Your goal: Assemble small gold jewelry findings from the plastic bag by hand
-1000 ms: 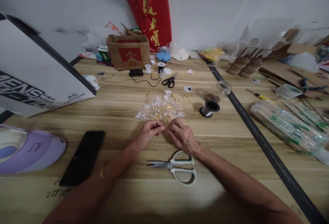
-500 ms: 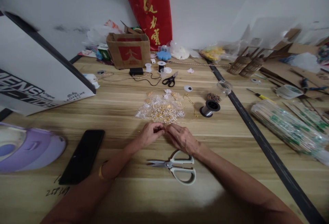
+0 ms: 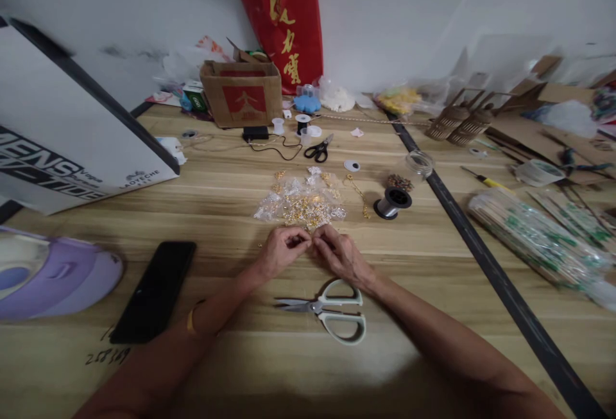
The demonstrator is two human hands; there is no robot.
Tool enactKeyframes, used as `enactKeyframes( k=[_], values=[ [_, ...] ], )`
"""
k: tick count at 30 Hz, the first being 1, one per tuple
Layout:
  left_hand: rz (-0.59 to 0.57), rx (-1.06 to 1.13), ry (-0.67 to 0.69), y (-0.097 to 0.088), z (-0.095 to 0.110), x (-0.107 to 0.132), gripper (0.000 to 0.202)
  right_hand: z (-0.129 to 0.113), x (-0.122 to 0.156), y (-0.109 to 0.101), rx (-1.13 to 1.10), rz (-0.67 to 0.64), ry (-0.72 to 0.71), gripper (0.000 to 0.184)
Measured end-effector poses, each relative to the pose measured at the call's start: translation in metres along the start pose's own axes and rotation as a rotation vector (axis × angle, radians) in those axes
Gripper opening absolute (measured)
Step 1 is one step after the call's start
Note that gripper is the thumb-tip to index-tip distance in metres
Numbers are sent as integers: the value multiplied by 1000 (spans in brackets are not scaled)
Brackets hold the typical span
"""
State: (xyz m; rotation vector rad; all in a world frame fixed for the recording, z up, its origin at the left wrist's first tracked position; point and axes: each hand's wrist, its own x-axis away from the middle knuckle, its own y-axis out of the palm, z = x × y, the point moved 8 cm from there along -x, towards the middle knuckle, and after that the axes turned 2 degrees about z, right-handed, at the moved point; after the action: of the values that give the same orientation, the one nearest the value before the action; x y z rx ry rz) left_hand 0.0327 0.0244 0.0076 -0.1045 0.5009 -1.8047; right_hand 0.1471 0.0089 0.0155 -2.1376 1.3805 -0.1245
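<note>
My left hand (image 3: 285, 249) and my right hand (image 3: 339, 253) meet fingertip to fingertip over the wooden table, their thumbs and forefingers pinched. Whatever lies between the fingers is too small to make out. Just beyond them spreads a pile of gold and silver jewellery findings (image 3: 310, 208) on and around clear plastic bags. Below the right hand lie light-handled scissors (image 3: 321, 308), blades pointing left. A short gold chain (image 3: 357, 193) rests to the right of the pile, beside a spool of thin silvery wire (image 3: 393, 203).
A black phone (image 3: 153, 292) and a purple-and-white visor-like object (image 3: 62, 278) lie at left, near a large white box (image 3: 81, 143). Black scissors (image 3: 317, 151), a jar with beads (image 3: 402, 180) and a paper box (image 3: 242, 95) stand farther back. Packs of sticks (image 3: 534, 233) lie at right.
The fingertips have shifted slightly, and the right hand's fingers have lifted and curled a little more. Both hands stay together in the same place; nothing on the table has moved.
</note>
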Motion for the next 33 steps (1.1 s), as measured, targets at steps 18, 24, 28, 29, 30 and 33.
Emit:
enactKeyframes(
  k=[18, 24, 28, 29, 30, 33],
  values=[
    [70, -29, 185, -5, 18, 2, 11, 23, -6, 11, -560, -48, 274, 35],
    [61, 0, 168, -4, 17, 1, 9, 26, -7, 12, -606, -70, 285, 35],
    [60, 14, 133, -4, 14, 1, 8, 27, -6, 14, -651, -83, 289, 34],
    [62, 13, 121, -4, 13, 1, 8, 26, -6, 14, -653, -85, 292, 34],
    [66, 11, 111, -4, 12, 1, 8, 26, -6, 14, -651, -86, 297, 34],
    [70, -6, 86, -3, 8, 1, 9, 23, -6, 13, -631, -91, 307, 34]
  ],
)
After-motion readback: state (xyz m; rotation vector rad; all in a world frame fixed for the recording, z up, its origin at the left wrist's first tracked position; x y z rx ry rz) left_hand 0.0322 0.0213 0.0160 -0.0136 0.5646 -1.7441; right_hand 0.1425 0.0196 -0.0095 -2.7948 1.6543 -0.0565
